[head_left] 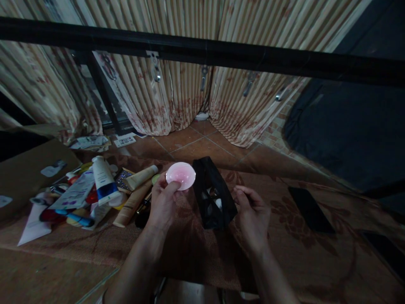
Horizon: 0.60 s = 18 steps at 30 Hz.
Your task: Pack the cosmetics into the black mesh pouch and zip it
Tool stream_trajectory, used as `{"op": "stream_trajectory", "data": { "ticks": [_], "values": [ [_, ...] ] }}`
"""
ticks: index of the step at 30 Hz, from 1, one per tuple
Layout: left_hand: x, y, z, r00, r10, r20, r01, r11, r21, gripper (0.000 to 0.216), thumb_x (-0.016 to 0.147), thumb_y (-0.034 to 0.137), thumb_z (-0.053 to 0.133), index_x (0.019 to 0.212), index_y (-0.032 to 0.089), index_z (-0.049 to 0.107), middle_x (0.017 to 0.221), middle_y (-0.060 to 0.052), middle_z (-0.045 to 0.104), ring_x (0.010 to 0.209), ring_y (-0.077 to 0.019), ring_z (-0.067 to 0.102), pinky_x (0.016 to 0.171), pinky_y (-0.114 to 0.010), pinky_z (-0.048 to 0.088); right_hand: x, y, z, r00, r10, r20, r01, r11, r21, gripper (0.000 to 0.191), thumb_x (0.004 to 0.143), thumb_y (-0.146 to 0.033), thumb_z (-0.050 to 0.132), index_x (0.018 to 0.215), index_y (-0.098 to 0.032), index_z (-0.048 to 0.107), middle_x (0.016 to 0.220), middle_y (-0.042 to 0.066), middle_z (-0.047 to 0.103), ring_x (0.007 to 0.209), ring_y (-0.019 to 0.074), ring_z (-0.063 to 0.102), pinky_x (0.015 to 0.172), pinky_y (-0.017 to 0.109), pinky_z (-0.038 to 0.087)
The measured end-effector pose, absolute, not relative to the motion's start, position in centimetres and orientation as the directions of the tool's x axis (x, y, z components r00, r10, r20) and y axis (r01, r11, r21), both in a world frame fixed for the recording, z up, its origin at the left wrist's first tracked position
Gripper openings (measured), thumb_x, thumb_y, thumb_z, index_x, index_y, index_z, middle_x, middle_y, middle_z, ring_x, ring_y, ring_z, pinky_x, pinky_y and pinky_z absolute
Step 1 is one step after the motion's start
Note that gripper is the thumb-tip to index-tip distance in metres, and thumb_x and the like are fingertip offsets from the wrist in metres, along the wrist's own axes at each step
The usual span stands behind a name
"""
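Observation:
My left hand (164, 202) holds up a round, shallow pink case (181, 174) with a pale shiny rim, the thumb pressed on its face. What kind of case it is, I cannot tell. Beside it stands a black pouch (202, 183), its top open, with several small items inside, one of them white (218, 203). My right hand (251, 211) is at the pouch's right side, thumb and fingertips pinched together. Whether the pouch's edge or something small lies between those fingertips is too dark to make out.
Left of me lies a heap of cosmetics, including a white and blue tube (103, 179) and a brown tube (128, 209), by a cardboard box (28, 173). A black phone (311, 210) lies right on the patterned cloth (278, 253). A dark bar (202, 50) crosses before the curtains.

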<state>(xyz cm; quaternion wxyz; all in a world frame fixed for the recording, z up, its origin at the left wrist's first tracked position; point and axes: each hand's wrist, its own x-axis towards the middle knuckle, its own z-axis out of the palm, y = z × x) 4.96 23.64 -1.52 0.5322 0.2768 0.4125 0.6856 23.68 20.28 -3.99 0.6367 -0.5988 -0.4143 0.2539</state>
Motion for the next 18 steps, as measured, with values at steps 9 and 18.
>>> {"op": "stream_trajectory", "data": {
  "ticks": [9, 18],
  "values": [
    [4.97, 23.57, -1.42, -0.289, 0.956, -0.051, -0.470, -0.095, 0.878, 0.038, 0.056, 0.016, 0.066, 0.094, 0.016, 0.063, 0.092, -0.004, 0.063, 0.080, -0.0171, 0.058, 0.061, -0.025, 0.050, 23.75, 20.15, -3.83, 0.527, 0.824, 0.207, 0.157, 0.145, -0.977, 0.022, 0.080, -0.037, 0.061, 0.087, -0.018, 0.070, 0.092, 0.006, 0.071, 0.088, 0.0208, 0.064, 0.084, 0.038, 0.047],
    [5.01, 23.65, -1.42, -0.294, 0.955, -0.048, -0.465, -0.099, 0.880, 0.039, 0.057, 0.017, 0.067, 0.096, 0.017, 0.065, 0.093, -0.004, 0.063, 0.081, -0.0173, 0.059, 0.063, -0.025, 0.050, 23.68, 20.32, -4.30, 0.520, 0.829, 0.205, 0.177, 0.130, -0.976, 0.025, 0.079, -0.040, 0.062, 0.089, -0.018, 0.070, 0.094, 0.007, 0.072, 0.089, 0.0221, 0.065, 0.083, 0.038, 0.047]
  ]
}}
